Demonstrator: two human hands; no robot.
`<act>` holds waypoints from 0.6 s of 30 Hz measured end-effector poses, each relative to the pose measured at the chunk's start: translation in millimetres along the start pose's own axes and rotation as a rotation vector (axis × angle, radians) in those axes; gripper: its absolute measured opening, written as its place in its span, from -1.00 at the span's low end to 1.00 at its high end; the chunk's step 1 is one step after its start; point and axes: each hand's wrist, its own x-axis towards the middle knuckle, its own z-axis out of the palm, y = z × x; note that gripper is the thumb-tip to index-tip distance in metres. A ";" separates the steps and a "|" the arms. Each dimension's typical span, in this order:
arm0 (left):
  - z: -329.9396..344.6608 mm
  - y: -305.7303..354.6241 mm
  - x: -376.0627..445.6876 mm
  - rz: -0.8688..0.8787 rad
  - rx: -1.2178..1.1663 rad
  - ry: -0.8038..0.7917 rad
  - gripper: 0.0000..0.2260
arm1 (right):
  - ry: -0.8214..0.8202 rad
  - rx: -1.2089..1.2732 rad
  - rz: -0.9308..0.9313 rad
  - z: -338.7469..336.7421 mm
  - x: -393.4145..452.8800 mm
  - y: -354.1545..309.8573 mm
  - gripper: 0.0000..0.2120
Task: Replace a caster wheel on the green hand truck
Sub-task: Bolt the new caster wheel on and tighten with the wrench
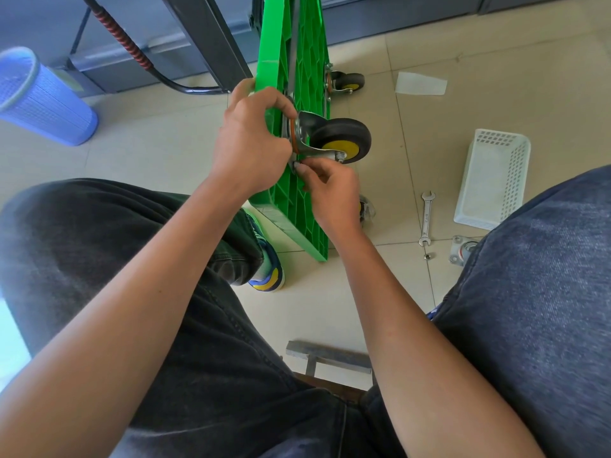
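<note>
Green hand truck (291,54) stands on edge on the tile floor, ribbed underside facing right, between the person's knees. Left hand (249,140) curls over the deck edge, fingers wrapped onto the mounting plate of the caster wheel (340,138), pressing it to the deck. Caster: black tyre, yellow hub, steel fork, sticking out just right of that hand. Right hand (332,193), directly below the caster, pinches a small fastener (297,165) at the plate's lower corner between thumb and fingertips; can't tell if it's a nut or a bolt head.

A second caster (347,81) is mounted further up the deck, beyond the left hand. Right of the right hand on the floor: open-ended spanner (426,218), stamped marking too small to read, a loose nut (427,256) at its near end, a removed caster (461,251) partly hidden by the knee, white perforated basket (492,178). Blue bin (43,97) well left of the left hand.
</note>
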 end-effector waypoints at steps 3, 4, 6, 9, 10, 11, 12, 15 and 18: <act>0.3 -0.3 0.3 0.003 0.000 0.005 -0.54 | 0.022 -0.017 0.029 3.6 0.5 1.8 -0.82; 0.2 -0.4 0.5 0.004 0.000 0.004 -0.54 | 0.025 -0.019 0.039 4.3 0.6 2.0 -0.81; -0.5 -0.3 0.4 0.008 0.000 0.003 -0.54 | 0.023 -0.024 0.049 4.9 0.1 1.6 -0.79; -1.0 0.4 -0.3 0.008 0.001 0.004 -0.56 | 0.016 -0.040 0.052 3.9 -0.8 1.3 -0.80; -0.7 0.8 -0.6 0.006 0.005 0.005 -0.56 | 0.011 -0.040 0.056 3.7 -0.9 1.7 -0.81; -0.3 1.0 -0.9 0.004 0.010 0.007 -0.56 | 0.005 -0.036 0.061 3.8 -0.8 2.4 -0.83; 0.0 1.1 -0.9 0.004 0.015 0.010 -0.56 | -0.001 -0.030 0.067 3.9 -0.6 3.1 -0.84; -0.2 -0.2 0.6 0.003 0.018 0.017 -0.55 | -0.012 -0.022 0.087 4.9 -0.3 4.4 -0.82; 0.2 -1.0 1.3 0.007 0.019 0.019 -0.54 | 0.000 -0.019 0.086 5.9 -0.4 4.3 -0.77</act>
